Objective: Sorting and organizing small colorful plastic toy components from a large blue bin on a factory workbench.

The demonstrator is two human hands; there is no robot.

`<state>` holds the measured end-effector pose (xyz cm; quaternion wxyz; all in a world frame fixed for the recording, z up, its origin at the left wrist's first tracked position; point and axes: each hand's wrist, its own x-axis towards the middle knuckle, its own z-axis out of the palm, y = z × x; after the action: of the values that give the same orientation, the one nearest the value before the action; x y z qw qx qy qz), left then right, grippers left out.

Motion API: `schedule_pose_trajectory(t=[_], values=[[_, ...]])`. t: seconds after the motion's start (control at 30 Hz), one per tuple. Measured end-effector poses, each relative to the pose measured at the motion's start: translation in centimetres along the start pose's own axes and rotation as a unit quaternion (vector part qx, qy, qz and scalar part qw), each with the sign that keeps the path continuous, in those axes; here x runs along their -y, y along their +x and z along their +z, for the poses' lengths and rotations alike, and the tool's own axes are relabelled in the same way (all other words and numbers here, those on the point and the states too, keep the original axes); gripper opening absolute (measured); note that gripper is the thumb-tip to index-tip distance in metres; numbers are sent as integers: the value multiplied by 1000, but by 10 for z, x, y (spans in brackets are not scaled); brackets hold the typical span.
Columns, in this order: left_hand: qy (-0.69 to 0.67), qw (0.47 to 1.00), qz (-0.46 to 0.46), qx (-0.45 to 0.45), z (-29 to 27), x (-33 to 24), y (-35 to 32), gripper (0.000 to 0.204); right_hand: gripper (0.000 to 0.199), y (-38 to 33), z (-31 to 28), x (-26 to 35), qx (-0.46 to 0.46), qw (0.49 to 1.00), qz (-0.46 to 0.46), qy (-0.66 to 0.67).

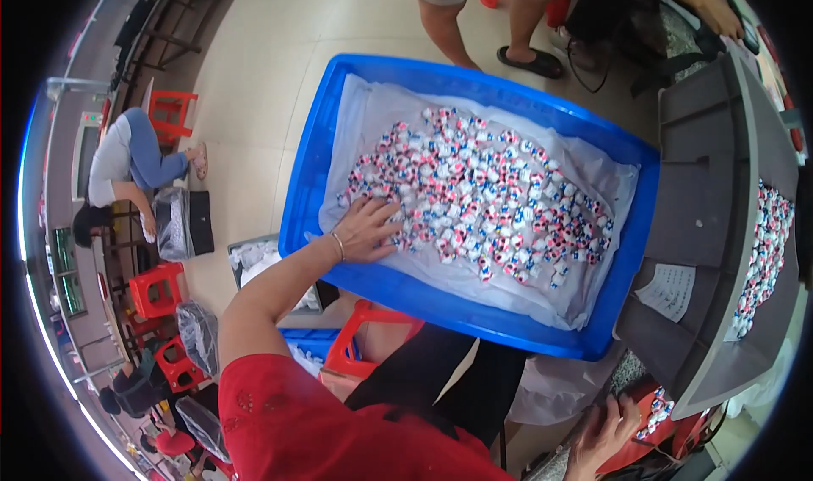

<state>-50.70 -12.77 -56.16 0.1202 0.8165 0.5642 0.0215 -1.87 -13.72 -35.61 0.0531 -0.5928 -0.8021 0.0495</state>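
My left hand (366, 229) lies with spread fingers at the left side of a pile of small white, blue and pink pieces (474, 185), touching them. The pieces are too small to name exactly. They rest on a crumpled white plastic sheet (343, 142) inside a large blue plastic bin (302, 185). At the lower right, my right hand (605, 434) is apart from the bin, its fingers loosely spread and nothing visible in them. Beside its fingertips, a few similar pieces (656, 413) lie over a red surface.
A grey tray (703, 142) stands at the right, with a written paper sheet (669, 290) and more pieces (762, 252). Under my left arm are a grey crate (309, 318) and a red stool (347, 345). People stand or sit beyond the bin and at left, near red stools (157, 290).
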Motion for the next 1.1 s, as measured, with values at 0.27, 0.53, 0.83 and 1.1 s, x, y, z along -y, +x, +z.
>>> schedule_pose_trajectory(t=[0.27, 0.53, 0.83, 1.1], values=[[-39, 988, -87, -120, -10, -22, -13, 38, 27, -31, 11, 47, 38, 994, -69, 79], [-5, 985, 39, -171, 4, -42, 2, 38, 30, -86, 23, 64, -22, 998, -50, 36], [68, 987, -126, -69, 7, -4, 25, 48, 35, -168, 9, 59, -92, 995, 9, -42], [-218, 940, 110, -240, 7, -108, 165, 10, 31, -160, 15, 14, -71, 995, 41, -55]])
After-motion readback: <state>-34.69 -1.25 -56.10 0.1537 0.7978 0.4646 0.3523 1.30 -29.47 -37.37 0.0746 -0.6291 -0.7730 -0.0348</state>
